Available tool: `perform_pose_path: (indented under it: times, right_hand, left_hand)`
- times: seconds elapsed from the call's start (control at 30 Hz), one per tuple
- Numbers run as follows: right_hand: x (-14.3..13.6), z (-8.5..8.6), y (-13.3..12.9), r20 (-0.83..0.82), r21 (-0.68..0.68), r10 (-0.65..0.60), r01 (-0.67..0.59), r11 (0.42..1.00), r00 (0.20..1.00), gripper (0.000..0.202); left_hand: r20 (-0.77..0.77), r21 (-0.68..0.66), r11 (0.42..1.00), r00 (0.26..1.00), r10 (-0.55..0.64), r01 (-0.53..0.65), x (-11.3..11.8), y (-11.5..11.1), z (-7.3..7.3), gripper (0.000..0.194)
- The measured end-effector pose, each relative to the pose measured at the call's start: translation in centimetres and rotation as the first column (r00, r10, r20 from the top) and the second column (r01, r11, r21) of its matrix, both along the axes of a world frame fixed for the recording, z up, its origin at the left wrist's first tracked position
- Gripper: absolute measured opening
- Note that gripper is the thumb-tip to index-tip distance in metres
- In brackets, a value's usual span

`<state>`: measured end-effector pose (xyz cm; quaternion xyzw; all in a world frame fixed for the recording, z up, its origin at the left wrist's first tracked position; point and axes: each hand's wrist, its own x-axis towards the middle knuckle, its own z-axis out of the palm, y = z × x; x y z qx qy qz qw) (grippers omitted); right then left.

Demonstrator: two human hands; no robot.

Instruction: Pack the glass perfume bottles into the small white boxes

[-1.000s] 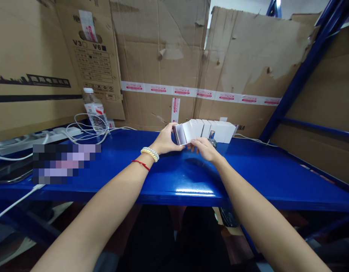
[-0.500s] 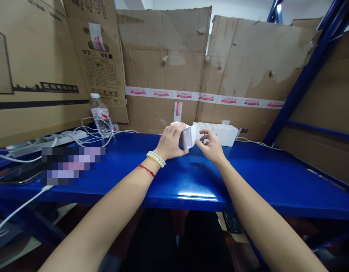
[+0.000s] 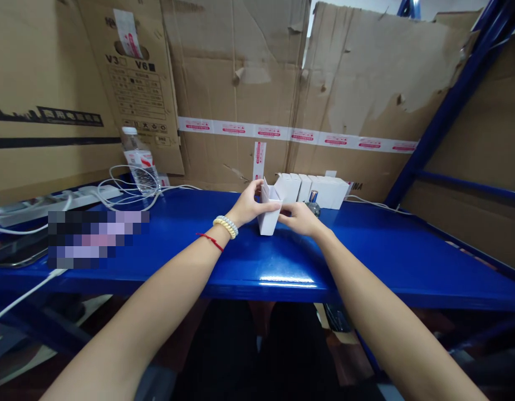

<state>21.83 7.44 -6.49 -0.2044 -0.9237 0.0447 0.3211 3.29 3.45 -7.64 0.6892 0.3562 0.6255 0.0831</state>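
A small white box (image 3: 269,221) stands upright with its top flaps raised, just above or on the blue tabletop. My left hand (image 3: 251,205) is closed round its left side, thumb across the near face. At the box's right side is my right hand (image 3: 299,217), fingers bent and touching its edge, the tips partly hidden. Right behind this hand stands a small dark glass bottle (image 3: 313,207) with a shiny neck, its lower part covered by the hand. A row of several white boxes (image 3: 330,192) stands close behind.
The blue tabletop (image 3: 190,239) has cardboard walls (image 3: 236,94) at the back and sides. On the left are a water bottle (image 3: 140,170), tangled white cables (image 3: 119,195), a power strip (image 3: 82,197) and a blurred-out patch beside a phone. A blue post (image 3: 432,111) rises at right.
The white box has gone from tilted to upright and come lower. My right hand has moved down to its side, and the glass bottle shows behind that hand. The view has tipped slightly downward.
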Motion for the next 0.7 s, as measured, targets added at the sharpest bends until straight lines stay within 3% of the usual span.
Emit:
perform_pose_path:
  times: [0.1, 0.17, 0.27, 0.33, 0.4, 0.5, 0.7]
  right_hand:
    - [0.0, 0.1, 0.3, -0.083, 0.001, -0.099, 0.099, 0.995, 0.992, 0.021]
    - [0.0, 0.2, 0.6, -0.199, -0.033, -0.158, 0.155, 0.987, 0.967, 0.024]
    - [0.1, 0.2, 0.7, -0.368, -0.045, -0.110, 0.100, 0.994, 0.923, 0.048]
    - [0.2, 0.2, 0.5, -0.414, 0.009, 0.017, -0.014, 1.000, 0.910, 0.063]
    - [0.3, 0.2, 0.3, -0.406, 0.058, 0.123, -0.109, 0.992, 0.906, 0.067]
    - [0.4, 0.1, 0.2, -0.379, 0.063, 0.145, -0.132, 0.989, 0.914, 0.068]
    - [0.4, 0.0, 0.6, -0.376, 0.002, 0.085, -0.091, 0.996, 0.923, 0.072]
  left_hand:
    - [0.014, -0.058, 0.996, 0.998, -0.062, 0.062, -0.2, 0.4, -0.1, 0.084]
    - [0.008, -0.059, 0.998, 1.000, -0.020, 0.020, -0.3, 0.3, -0.2, 0.089]
    - [-0.054, -0.006, 0.963, 0.962, 0.268, -0.269, 0.1, -0.4, 0.0, 0.089]
    - [-0.103, 0.055, 0.878, 0.872, 0.478, -0.475, 0.6, -1.0, 0.2, 0.086]
    - [-0.135, 0.094, 0.810, 0.798, 0.587, -0.579, 1.0, -1.5, 0.3, 0.086]
    - [-0.149, 0.096, 0.774, 0.760, 0.632, -0.625, 1.5, -1.7, 0.4, 0.087]
    - [-0.135, 0.107, 0.782, 0.770, 0.624, -0.614, 1.2, -1.2, 0.1, 0.085]
